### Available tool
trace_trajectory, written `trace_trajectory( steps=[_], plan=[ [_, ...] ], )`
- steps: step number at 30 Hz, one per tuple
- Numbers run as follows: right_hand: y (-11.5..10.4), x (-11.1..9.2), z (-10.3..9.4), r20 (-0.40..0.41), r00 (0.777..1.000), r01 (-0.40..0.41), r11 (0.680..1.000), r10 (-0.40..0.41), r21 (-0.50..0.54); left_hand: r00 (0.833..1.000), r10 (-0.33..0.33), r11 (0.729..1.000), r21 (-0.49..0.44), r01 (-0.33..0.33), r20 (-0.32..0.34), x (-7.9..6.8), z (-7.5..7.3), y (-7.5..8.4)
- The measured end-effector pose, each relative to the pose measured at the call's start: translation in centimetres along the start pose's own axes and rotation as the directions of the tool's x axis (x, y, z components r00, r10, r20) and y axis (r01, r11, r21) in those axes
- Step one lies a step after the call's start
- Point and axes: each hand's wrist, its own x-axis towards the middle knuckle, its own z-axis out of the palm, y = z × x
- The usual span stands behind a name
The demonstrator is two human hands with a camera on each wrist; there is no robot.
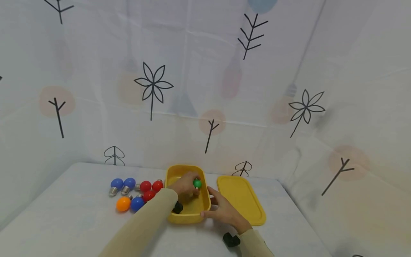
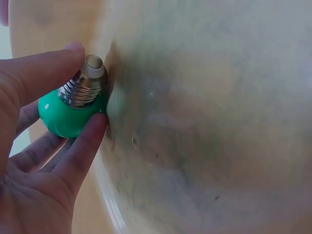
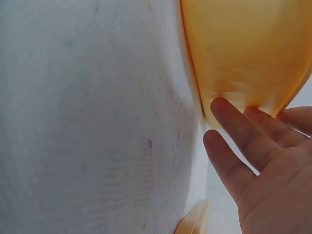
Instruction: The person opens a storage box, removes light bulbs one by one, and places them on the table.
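A green light bulb (image 1: 197,184) with a metal screw base is gripped by my left hand (image 1: 185,184) inside a yellow plastic box (image 1: 186,219). In the left wrist view, thumb and fingers pinch the bulb (image 2: 66,117) close against a smooth surface of the box. My right hand (image 1: 224,211) is at the box's right side. In the right wrist view its fingers are extended, with fingertips at the outer wall of the box (image 3: 243,53). My left forearm hides part of the box's inside.
Left of the box lie blue bulbs (image 1: 117,184), red bulbs (image 1: 146,186) and an orange bulb (image 1: 123,204). A yellow lid (image 1: 240,200) lies flat to the right. A patterned cloth (image 1: 205,89) hangs behind the white table (image 1: 80,214).
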Motion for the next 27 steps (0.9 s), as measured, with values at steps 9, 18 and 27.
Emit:
trace_trajectory(
  steps=[9, 18, 27],
  plan=[
    [-0.1, -0.1, 0.0, 0.002, 1.000, 0.006, 1.000, -0.006, 0.015, 1.000, 0.009, 1.000, -0.005, -0.009, 0.004, 0.1, 0.1, 0.0],
    [-0.2, 0.0, 0.1, 0.003, 1.000, 0.008, 1.000, -0.008, 0.024, 1.000, 0.027, 0.999, -0.024, -0.027, 0.012, -0.4, -0.8, -0.3],
    [0.0, -0.1, 0.0, -0.001, 0.999, 0.039, 0.999, -0.039, 0.016, 0.990, 0.140, 0.990, 0.034, -0.139, -0.012, -0.4, -2.8, 0.3]
  ],
)
